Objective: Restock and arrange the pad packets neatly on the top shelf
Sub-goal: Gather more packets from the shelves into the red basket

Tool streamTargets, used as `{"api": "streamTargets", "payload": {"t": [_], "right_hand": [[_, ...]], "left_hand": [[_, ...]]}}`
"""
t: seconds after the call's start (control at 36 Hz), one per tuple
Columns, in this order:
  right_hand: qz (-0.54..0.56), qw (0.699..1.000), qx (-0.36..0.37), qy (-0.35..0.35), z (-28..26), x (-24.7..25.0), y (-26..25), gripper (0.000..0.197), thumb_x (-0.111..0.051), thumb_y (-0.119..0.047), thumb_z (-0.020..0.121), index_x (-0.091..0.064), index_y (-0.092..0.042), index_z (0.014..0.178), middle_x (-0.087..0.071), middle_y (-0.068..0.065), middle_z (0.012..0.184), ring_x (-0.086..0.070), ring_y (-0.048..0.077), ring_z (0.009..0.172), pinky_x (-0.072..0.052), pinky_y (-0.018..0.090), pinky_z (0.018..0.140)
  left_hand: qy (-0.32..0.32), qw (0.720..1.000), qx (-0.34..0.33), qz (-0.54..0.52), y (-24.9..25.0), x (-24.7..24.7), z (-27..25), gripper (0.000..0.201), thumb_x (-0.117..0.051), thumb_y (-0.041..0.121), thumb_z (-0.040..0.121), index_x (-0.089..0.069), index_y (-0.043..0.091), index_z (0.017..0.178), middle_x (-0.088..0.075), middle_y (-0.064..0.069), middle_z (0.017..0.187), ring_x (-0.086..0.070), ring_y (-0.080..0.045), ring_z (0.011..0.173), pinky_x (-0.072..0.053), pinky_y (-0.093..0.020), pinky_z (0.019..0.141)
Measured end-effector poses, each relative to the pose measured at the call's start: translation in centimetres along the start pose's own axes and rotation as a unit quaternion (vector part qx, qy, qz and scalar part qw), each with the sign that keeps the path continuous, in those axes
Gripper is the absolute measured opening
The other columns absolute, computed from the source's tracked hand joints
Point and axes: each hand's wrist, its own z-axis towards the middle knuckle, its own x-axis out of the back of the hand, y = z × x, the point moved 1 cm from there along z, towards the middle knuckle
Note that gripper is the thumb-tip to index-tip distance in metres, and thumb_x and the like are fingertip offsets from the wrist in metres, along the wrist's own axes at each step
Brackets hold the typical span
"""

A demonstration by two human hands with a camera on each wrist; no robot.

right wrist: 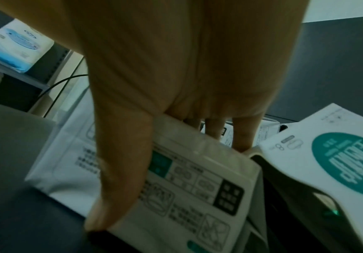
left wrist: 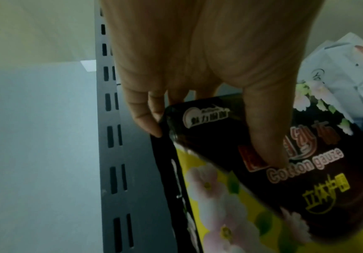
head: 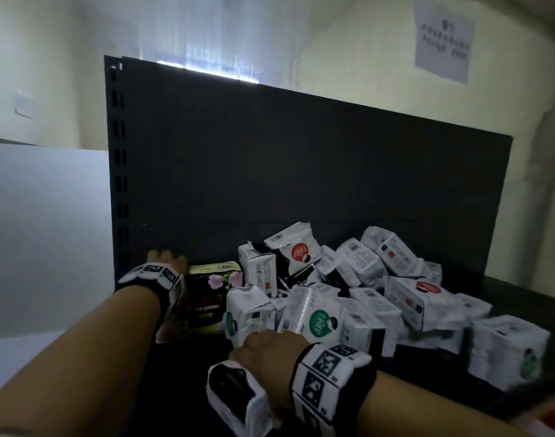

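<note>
Left hand grips the dark floral packet at the top shelf's left end; right hand clasps a white packet beside the loose heap. Risk: withdrawing it could topple neighbouring packets off the shelf edge.

Shop storeroom, slotted display shelving, heaped pad packets

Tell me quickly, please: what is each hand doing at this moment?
Left hand: closed on the dark flowered packet, thumb on its front, fingers behind.
Right hand: closed on a white packet, thumb on one face, fingers over its far edge.
</note>
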Motion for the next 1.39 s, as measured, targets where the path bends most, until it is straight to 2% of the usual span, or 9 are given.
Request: {"api": "streamTargets", "payload": {"t": [0.11, 0.25, 0.42, 0.78, 0.92, 1.0, 1.11, 1.28, 1.39], "right_hand": [[0.004, 1.0, -0.018, 0.004, 0.0, 0.2, -0.1, 0.075, -0.077, -0.022, 0.078, -0.037, -0.009, 0.14, -0.038, 0.018, 0.139, -0.04, 0.038, 0.126, -0.038, 0.053, 0.102], [0.03, 0.995, -0.006, 0.095, -1.1, 0.1, 1.0, 0.063, -0.062, -0.038, 0.09, -0.039, -0.009, 0.141, -0.044, 0.014, 0.135, -0.042, 0.034, 0.124, -0.035, 0.045, 0.105], [0.047, 0.989, -0.015, 0.141, -2.4, 0.5, 2.0, 0.092, -0.079, -0.057, 0.063, -0.038, -0.016, 0.135, -0.043, 0.009, 0.126, -0.044, 0.031, 0.114, -0.039, 0.044, 0.093], [0.14, 0.974, -0.055, 0.169, -12.3, 0.4, 6.3, 0.098, -0.079, -0.062, 0.056, -0.036, -0.015, 0.131, -0.04, 0.012, 0.129, -0.045, 0.031, 0.115, -0.047, 0.042, 0.091], [0.291, 0.952, 0.01, 0.09, -18.5, -2.3, 9.1, 0.091, -0.078, -0.063, 0.059, -0.045, -0.018, 0.13, -0.054, -0.002, 0.119, -0.057, 0.02, 0.104, -0.05, 0.034, 0.087], [0.386, 0.913, 0.098, -0.089, -22.1, -5.3, 9.0, 0.062, -0.076, -0.046, 0.075, -0.057, -0.011, 0.123, -0.062, -0.004, 0.107, -0.06, 0.018, 0.097, -0.046, 0.031, 0.087], [0.386, 0.874, 0.124, -0.27, -24.2, -11.6, 8.1, 0.024, -0.07, -0.025, 0.086, -0.065, -0.003, 0.096, -0.067, 0.011, 0.087, -0.063, 0.027, 0.079, -0.053, 0.038, 0.078], [0.228, 0.91, -0.026, -0.346, -23.1, -26.4, 6.9, 0.094, -0.077, -0.053, 0.071, -0.034, -0.019, 0.146, -0.042, 0.003, 0.147, -0.043, 0.028, 0.133, -0.039, 0.04, 0.109], [0.294, 0.904, -0.131, -0.28, -21.9, -38.8, 5.9, 0.088, -0.079, -0.047, 0.07, -0.041, -0.012, 0.142, -0.043, 0.013, 0.145, -0.041, 0.032, 0.134, -0.034, 0.04, 0.111]], "left_hand": [[0.022, 1.0, 0.018, 0.01, -0.2, 0.0, -1.1, 0.064, -0.063, 0.055, 0.073, -0.048, 0.02, 0.124, -0.044, -0.008, 0.121, -0.039, -0.028, 0.115, -0.039, -0.038, 0.093], [0.052, 0.997, 0.052, 0.006, -0.7, 0.1, -3.6, 0.059, -0.063, 0.057, 0.068, -0.046, 0.021, 0.11, -0.045, -0.009, 0.112, -0.043, -0.029, 0.107, -0.037, -0.04, 0.086], [0.023, 0.995, 0.045, -0.086, -1.5, 1.4, -5.7, 0.058, -0.073, 0.046, 0.067, -0.041, 0.011, 0.101, -0.059, -0.004, 0.084, -0.06, -0.025, 0.074, -0.052, -0.033, 0.067], [0.123, 0.972, 0.14, -0.146, 3.5, 12.3, -21.0, 0.076, -0.084, 0.044, 0.061, -0.039, 0.007, 0.109, -0.056, -0.02, 0.099, -0.057, -0.037, 0.087, -0.05, -0.043, 0.073], [0.157, 0.963, 0.118, -0.187, 8.0, 14.1, -28.1, 0.075, -0.081, 0.055, 0.058, -0.038, 0.012, 0.101, -0.049, -0.009, 0.082, -0.049, -0.03, 0.073, -0.037, -0.034, 0.058], [0.144, 0.963, 0.09, -0.21, 11.4, 13.5, -33.5, 0.082, -0.076, 0.066, 0.05, -0.043, 0.014, 0.105, -0.05, -0.007, 0.086, -0.049, -0.029, 0.076, -0.043, -0.038, 0.062], [0.035, 0.963, 0.049, -0.264, 16.0, 10.0, -39.2, 0.094, -0.064, 0.081, 0.029, -0.046, 0.026, 0.103, -0.056, 0.001, 0.089, -0.057, -0.025, 0.08, -0.053, -0.046, 0.074], [-0.124, 0.958, 0.038, -0.255, 21.5, -3.1, -41.1, 0.092, -0.076, 0.071, 0.048, -0.043, 0.026, 0.121, -0.06, 0.004, 0.106, -0.058, -0.022, 0.093, -0.05, -0.036, 0.076], [-0.234, 0.91, 0.084, -0.331, 24.0, -17.8, -42.3, 0.095, -0.082, 0.045, 0.065, -0.029, 0.017, 0.139, -0.055, 0.0, 0.114, -0.055, -0.027, 0.108, -0.045, -0.034, 0.084]]}}
